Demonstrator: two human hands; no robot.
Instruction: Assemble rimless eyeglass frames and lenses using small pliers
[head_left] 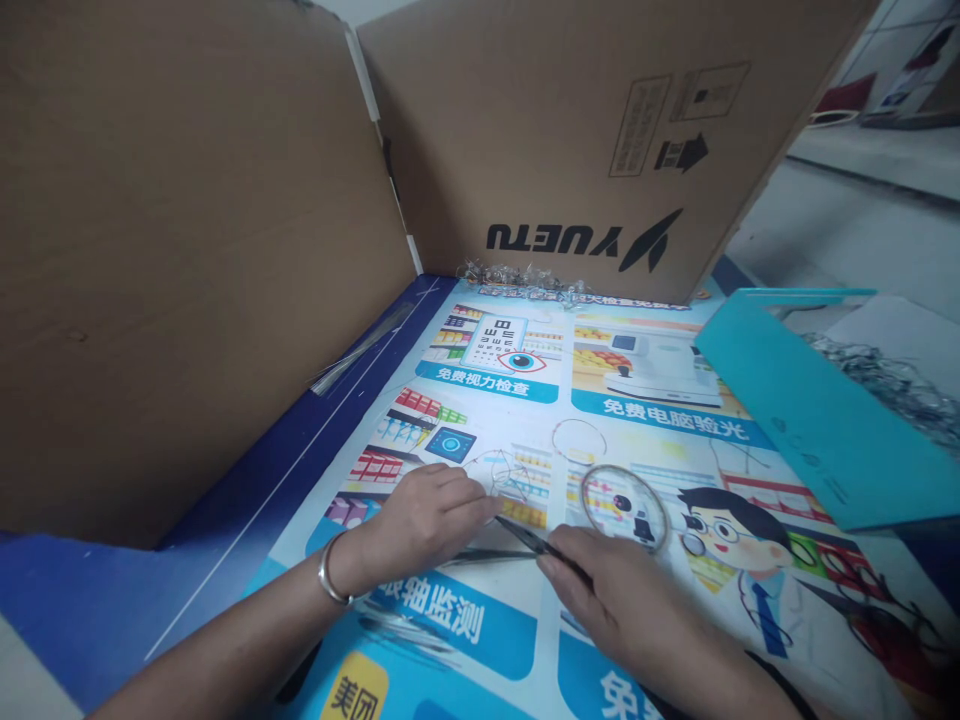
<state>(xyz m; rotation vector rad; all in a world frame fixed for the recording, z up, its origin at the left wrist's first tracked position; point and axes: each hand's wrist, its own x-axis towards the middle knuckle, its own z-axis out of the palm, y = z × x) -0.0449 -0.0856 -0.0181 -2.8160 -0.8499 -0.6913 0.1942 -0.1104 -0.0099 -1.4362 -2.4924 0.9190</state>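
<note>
My left hand (442,515), with a metal bangle at the wrist, is closed in a pinch above the printed sheet. What lies between its fingertips is too small to make out. In my right hand (611,590) is a slim, dark, pointed metal tool (525,537) that looks like tweezers. Its tip meets the left fingertips. Thin, tangled wire-like loops (510,475) show just beyond the left hand. Past the right hand lies a round coil (625,508) of thin strand, with a finer loop (579,440) behind it.
Tall cardboard panels (540,130) stand at the left and back. Silvery scraps (521,275) lie along the back panel's foot. A turquoise box (832,430) at right holds tangled silvery strands (892,385). Clear strips (364,350) lean by the left panel; dark wiry pieces (877,590) lie at lower right.
</note>
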